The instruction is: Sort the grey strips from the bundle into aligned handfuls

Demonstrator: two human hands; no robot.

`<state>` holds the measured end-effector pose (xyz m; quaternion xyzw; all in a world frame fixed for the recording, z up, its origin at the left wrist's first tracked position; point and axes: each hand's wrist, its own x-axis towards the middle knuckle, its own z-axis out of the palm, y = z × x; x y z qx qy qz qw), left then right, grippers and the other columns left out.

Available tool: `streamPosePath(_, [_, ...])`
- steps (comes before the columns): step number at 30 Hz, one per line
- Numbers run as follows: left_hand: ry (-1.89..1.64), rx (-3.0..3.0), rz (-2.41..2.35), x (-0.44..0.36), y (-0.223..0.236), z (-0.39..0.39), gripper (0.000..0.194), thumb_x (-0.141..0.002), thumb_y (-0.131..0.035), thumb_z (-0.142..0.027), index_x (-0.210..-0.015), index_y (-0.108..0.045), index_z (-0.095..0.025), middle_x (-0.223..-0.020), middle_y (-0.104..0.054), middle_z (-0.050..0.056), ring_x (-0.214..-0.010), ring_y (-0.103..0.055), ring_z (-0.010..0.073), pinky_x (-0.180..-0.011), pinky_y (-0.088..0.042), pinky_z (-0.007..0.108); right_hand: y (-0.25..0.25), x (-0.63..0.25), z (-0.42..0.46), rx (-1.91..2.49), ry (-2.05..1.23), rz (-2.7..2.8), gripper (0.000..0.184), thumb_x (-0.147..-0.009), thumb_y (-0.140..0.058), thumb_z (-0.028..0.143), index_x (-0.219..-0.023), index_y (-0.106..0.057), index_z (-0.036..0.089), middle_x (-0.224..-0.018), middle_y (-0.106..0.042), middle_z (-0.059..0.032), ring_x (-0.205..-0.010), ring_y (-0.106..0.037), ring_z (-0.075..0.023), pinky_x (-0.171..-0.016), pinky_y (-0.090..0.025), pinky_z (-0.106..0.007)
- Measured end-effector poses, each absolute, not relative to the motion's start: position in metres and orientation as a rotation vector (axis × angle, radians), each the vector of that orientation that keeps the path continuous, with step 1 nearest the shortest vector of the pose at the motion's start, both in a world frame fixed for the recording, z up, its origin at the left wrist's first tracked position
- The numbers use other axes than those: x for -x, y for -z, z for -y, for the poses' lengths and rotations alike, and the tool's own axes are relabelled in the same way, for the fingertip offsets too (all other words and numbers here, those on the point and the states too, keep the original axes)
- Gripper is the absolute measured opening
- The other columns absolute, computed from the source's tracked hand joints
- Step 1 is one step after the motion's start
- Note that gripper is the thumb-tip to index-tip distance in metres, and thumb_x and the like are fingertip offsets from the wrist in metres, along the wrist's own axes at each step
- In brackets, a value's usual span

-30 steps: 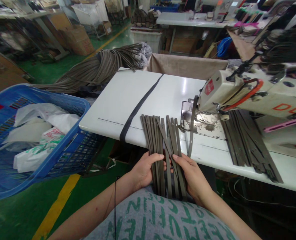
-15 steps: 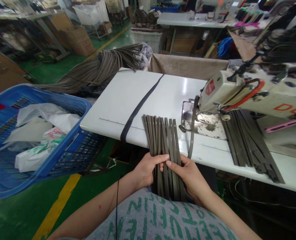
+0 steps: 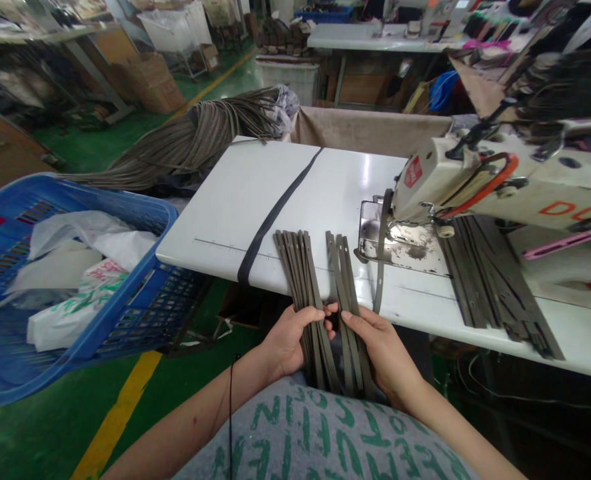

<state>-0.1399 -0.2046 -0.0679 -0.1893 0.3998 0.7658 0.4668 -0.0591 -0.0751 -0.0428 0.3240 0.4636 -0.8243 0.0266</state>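
Note:
My left hand point(image 3: 295, 340) is closed around a bundle of grey-brown fabric straps point(image 3: 299, 273), its thumb lying across them. A smaller bunch of the same straps point(image 3: 344, 273) is gripped by my right hand point(image 3: 378, 340), thumb on top. Between the two bunches there is a gap, with some left fingertips showing in it. The upper ends of both bunches, with small pale slots, lie over the table's front edge; the lower ends reach my shirt. Just right of my right hand, a single strap point(image 3: 381, 267) hangs from the sewing machine point(image 3: 455, 187) over the edge.
A pile of straps point(image 3: 495, 287) lies right of the machine on the white table point(image 3: 275, 173). One dark band point(image 3: 280, 210) crosses the tabletop. To the left stands a blue basket point(image 3: 168, 220) holding plastic bags; behind it lies a long strap bundle point(image 3: 195, 143).
The straps were close together half a second ago; now they are parted into two bunches. My thumbs have moved apart, the left hand slightly to the left.

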Motion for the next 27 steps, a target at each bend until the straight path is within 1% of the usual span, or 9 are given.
streamPosePath(4, [-1.879,0.292,-1.032,0.138,0.068,0.206,0.029,-0.068,-0.085,-0.024,-0.089,-0.07,-0.011,-0.065,-0.058,-0.001,-0.057,-0.054,0.0084,-0.056,-0.047,0.02,0.048,0.058,0.075,-0.931,2.525,-1.586,0.045,-0.07,-0.085,0.047,-0.105,-0.075,0.021,-0.086,-0.076,-0.0023,-0.075,-0.069,-0.0187,-0.077,-0.056,-0.033])
streamPosePath(6, [-1.857,0.258,-1.088,0.137,0.069,0.205,0.033,-0.069,-0.086,-0.029,-0.09,-0.071,-0.009,-0.062,-0.057,-0.001,-0.055,-0.053,0.0083,-0.054,-0.044,0.019,0.05,0.058,0.075,-0.903,2.498,-1.683,0.043,-0.072,-0.084,0.046,-0.105,-0.074,0.022,-0.081,-0.074,-0.0001,-0.073,-0.067,-0.0173,-0.075,-0.055,-0.032])
streamPosePath(8, [-1.84,0.253,-1.112,0.136,0.069,0.204,0.036,-0.069,-0.086,-0.032,-0.091,-0.072,-0.007,-0.064,-0.059,0.001,-0.055,-0.054,0.0088,-0.053,-0.044,0.02,0.052,0.058,0.075,-0.859,2.45,-1.774,0.041,-0.072,-0.084,0.046,-0.104,-0.073,0.022,-0.075,-0.071,0.0016,-0.071,-0.064,-0.0164,-0.073,-0.054,-0.031])
streamPosePath(11, [-1.821,0.287,-1.088,0.135,0.07,0.202,0.035,-0.069,-0.085,-0.03,-0.089,-0.072,-0.005,-0.069,-0.065,0.006,-0.057,-0.058,0.0116,-0.057,-0.048,0.023,0.053,0.057,0.073,-0.765,2.375,-1.872,0.039,-0.073,-0.083,0.046,-0.1,-0.072,0.02,-0.072,-0.068,0.0022,-0.07,-0.062,-0.0158,-0.07,-0.051,-0.028])
streamPosePath(14, [-1.806,0.35,-1.048,0.134,0.069,0.199,0.031,-0.068,-0.083,-0.027,-0.086,-0.07,-0.006,-0.066,-0.067,0.008,-0.057,-0.063,0.0168,-0.061,-0.054,0.031,0.053,0.056,0.072,-0.725,2.341,-1.865,0.042,-0.078,-0.078,0.049,-0.107,-0.071,0.02,-0.076,-0.068,0.0014,-0.068,-0.059,-0.0146,-0.063,-0.047,-0.025])
streamPosePath(16, [-1.817,0.357,-1.009,0.134,0.069,0.199,0.031,-0.069,-0.08,-0.026,-0.09,-0.07,-0.007,-0.067,-0.068,0.009,-0.059,-0.065,0.0188,-0.063,-0.056,0.034,0.053,0.055,0.072,-0.738,2.364,-1.825,0.044,-0.083,-0.071,0.052,-0.112,-0.069,0.019,-0.074,-0.066,0.0014,-0.065,-0.057,-0.0138,-0.06,-0.047,-0.025])
streamPosePath(20, [-1.837,0.302,-0.946,0.133,0.072,0.199,0.028,-0.072,-0.077,-0.023,-0.093,-0.069,-0.006,-0.073,-0.07,0.01,-0.066,-0.067,0.0198,-0.067,-0.057,0.034,0.056,0.055,0.072,-0.77,2.385,-1.835,0.044,-0.087,-0.065,0.054,-0.11,-0.069,0.018,-0.069,-0.061,0.0021,-0.061,-0.055,-0.0136,-0.058,-0.047,-0.026])
streamPosePath(24, [-1.83,0.286,-0.964,0.132,0.074,0.199,0.026,-0.073,-0.076,-0.025,-0.09,-0.069,-0.006,-0.071,-0.069,0.01,-0.064,-0.066,0.0199,-0.066,-0.057,0.034,0.057,0.055,0.07,-0.734,2.363,-1.924,0.043,-0.088,-0.062,0.055,-0.107,-0.07,0.017,-0.067,-0.058,0.0022,-0.061,-0.055,-0.0143,-0.055,-0.046,-0.025])
streamPosePath(27, [-1.826,0.317,-0.987,0.132,0.075,0.199,0.029,-0.072,-0.078,-0.025,-0.091,-0.068,-0.006,-0.072,-0.07,0.011,-0.061,-0.066,0.0195,-0.063,-0.055,0.032,0.058,0.055,0.069,-0.646,2.339,-1.992,0.044,-0.092,-0.056,0.055,-0.11,-0.07,0.018,-0.072,-0.063,-0.0005,-0.065,-0.058,-0.0165,-0.058,-0.05,-0.027])
